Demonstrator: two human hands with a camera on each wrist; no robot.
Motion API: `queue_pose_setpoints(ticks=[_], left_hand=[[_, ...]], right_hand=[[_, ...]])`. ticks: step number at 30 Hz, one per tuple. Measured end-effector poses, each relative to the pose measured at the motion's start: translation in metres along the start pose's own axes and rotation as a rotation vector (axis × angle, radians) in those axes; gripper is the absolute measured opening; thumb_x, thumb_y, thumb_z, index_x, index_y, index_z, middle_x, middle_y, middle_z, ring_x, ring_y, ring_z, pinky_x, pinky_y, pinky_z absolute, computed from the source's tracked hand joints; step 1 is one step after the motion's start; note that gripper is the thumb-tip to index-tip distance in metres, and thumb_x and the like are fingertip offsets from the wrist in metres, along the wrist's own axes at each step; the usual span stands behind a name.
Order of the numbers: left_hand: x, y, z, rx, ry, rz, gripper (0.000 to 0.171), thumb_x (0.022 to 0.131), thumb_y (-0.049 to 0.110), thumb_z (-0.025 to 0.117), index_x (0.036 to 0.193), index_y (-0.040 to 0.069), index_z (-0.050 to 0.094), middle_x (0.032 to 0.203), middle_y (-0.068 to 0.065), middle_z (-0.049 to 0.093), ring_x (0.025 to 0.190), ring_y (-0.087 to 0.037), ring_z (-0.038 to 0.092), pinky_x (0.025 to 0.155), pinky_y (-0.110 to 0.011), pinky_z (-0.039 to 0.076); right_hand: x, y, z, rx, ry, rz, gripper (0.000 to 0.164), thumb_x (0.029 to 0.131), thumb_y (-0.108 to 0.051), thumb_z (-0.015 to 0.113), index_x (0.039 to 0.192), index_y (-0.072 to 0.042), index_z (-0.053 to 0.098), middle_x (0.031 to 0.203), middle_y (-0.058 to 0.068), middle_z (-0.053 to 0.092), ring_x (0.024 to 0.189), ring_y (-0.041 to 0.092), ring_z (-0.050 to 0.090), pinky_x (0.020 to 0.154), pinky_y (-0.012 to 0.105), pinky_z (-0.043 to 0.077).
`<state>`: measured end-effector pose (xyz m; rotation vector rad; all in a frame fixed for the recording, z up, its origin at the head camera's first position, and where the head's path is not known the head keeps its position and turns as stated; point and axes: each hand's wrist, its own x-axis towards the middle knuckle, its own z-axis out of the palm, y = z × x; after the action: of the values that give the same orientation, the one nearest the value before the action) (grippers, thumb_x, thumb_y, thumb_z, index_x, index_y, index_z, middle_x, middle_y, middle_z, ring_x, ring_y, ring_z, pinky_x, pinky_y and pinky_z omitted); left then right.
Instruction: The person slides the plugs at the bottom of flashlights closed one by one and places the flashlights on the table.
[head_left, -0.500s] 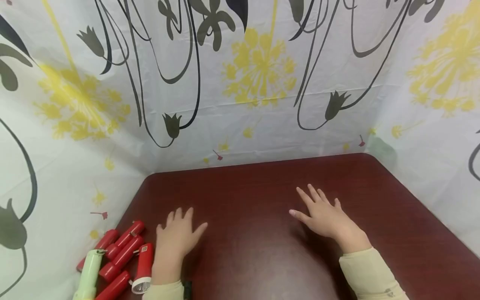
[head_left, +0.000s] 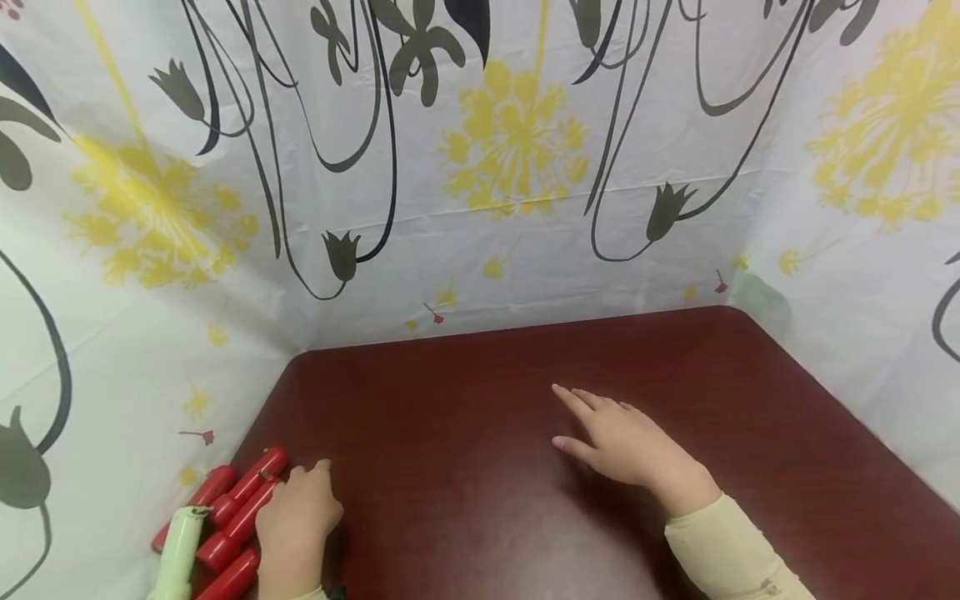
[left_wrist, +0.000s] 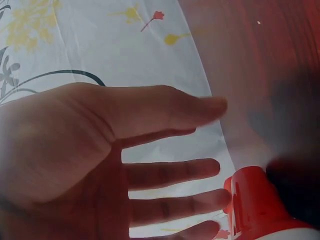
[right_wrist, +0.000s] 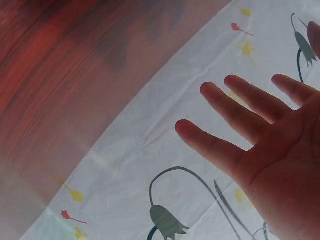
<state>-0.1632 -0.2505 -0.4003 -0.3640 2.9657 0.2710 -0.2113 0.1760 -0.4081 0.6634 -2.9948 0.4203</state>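
My left hand (head_left: 296,521) is at the left side of the table, over the spot beside the pile of red flashlights. In the left wrist view its fingers are straight and spread, with fingertips right at a red flashlight (left_wrist: 255,200) with a white head rim. From the head view that flashlight is hidden under the hand. Several red flashlights (head_left: 240,527) lie slanted next to the hand, and a pale green flashlight (head_left: 180,552) lies across them. My right hand (head_left: 630,450) hovers over the right half of the table, fingers extended, holding nothing.
The dark red-brown table (head_left: 450,433) has rounded back corners. A white curtain (head_left: 480,292) printed with yellow and grey flowers hangs close along its back, left and right edges. The flashlights sit at the left edge, against the curtain.
My left hand has moved left and towards me, now covering the red flashlight with the white rim. My right hand has shifted slightly left, its fingers closer together.
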Motion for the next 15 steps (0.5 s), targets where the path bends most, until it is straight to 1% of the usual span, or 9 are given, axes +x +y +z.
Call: queue_pose_setpoints(ticks=[3, 6, 9, 12, 15], left_hand=[[0.000, -0.001, 0.000, -0.015, -0.006, -0.007, 0.067, 0.076, 0.017, 0.088, 0.135, -0.003, 0.062, 0.118, -0.035, 0.065, 0.100, -0.051, 0.064, 0.086, -0.073, 0.057], [0.001, -0.002, -0.001, -0.027, 0.007, -0.021, 0.067, 0.074, 0.017, 0.089, 0.130, -0.006, 0.062, 0.112, -0.036, 0.065, 0.095, -0.049, 0.066, 0.084, -0.072, 0.058], [0.000, -0.003, -0.002, -0.034, 0.010, -0.034, 0.060, 0.073, 0.017, 0.089, 0.121, -0.009, 0.063, 0.103, -0.034, 0.066, 0.089, -0.047, 0.066, 0.082, -0.070, 0.059], [-0.001, -0.004, -0.001, -0.044, -0.003, -0.039, 0.054, 0.072, 0.015, 0.089, 0.113, -0.010, 0.064, 0.095, -0.031, 0.067, 0.085, -0.044, 0.065, 0.082, -0.069, 0.060], [-0.002, -0.004, 0.000, -0.051, -0.018, -0.052, 0.054, 0.073, 0.015, 0.089, 0.114, -0.010, 0.063, 0.096, -0.031, 0.066, 0.088, -0.046, 0.063, 0.084, -0.070, 0.059]], right_hand=[[-0.001, -0.003, 0.000, -0.008, 0.014, -0.020, 0.076, 0.104, -0.055, 0.061, 0.167, -0.020, 0.035, 0.159, 0.015, 0.055, 0.145, 0.038, 0.056, 0.113, 0.065, 0.046], [-0.002, -0.006, 0.000, -0.017, 0.017, -0.036, 0.074, 0.104, -0.051, 0.063, 0.166, -0.019, 0.038, 0.154, 0.012, 0.060, 0.141, 0.037, 0.060, 0.112, 0.063, 0.049], [-0.004, -0.008, 0.002, -0.020, 0.018, -0.062, 0.072, 0.104, -0.047, 0.065, 0.164, -0.018, 0.040, 0.149, 0.011, 0.064, 0.136, 0.035, 0.064, 0.111, 0.059, 0.051], [-0.006, -0.011, 0.004, -0.024, 0.021, -0.096, 0.071, 0.103, -0.046, 0.067, 0.163, -0.017, 0.043, 0.146, 0.010, 0.066, 0.132, 0.032, 0.067, 0.109, 0.055, 0.054], [-0.009, -0.015, 0.006, -0.030, 0.025, -0.123, 0.069, 0.103, -0.047, 0.066, 0.162, -0.018, 0.045, 0.145, 0.009, 0.066, 0.129, 0.031, 0.068, 0.107, 0.053, 0.055]])
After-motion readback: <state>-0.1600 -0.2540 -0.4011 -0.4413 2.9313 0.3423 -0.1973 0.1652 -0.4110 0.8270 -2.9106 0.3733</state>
